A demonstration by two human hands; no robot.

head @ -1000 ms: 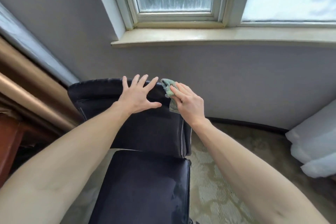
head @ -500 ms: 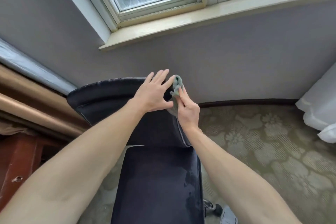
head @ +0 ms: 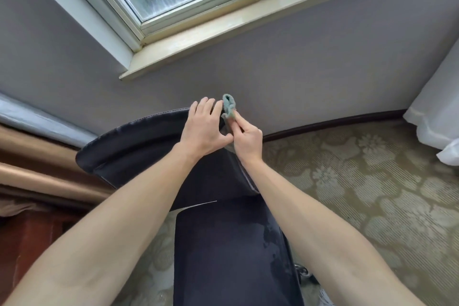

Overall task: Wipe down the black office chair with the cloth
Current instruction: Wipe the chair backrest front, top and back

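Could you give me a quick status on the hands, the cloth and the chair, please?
Left hand flat on chair backrest top. Right hand pinching cloth at backrest's right corner. Nothing in the way.

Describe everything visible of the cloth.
The cloth is small, pale grey-green, soft-looking fabric, bunched into a crumpled wad rather than spread flat. Its upper end curls over and sticks up above the right hand, whose thumb and fingertips pinch it. It sits at the top right corner of the backrest of the black office chair, apparently against the edge. The left hand rests on the backrest just beside it; whether they touch cannot be told.
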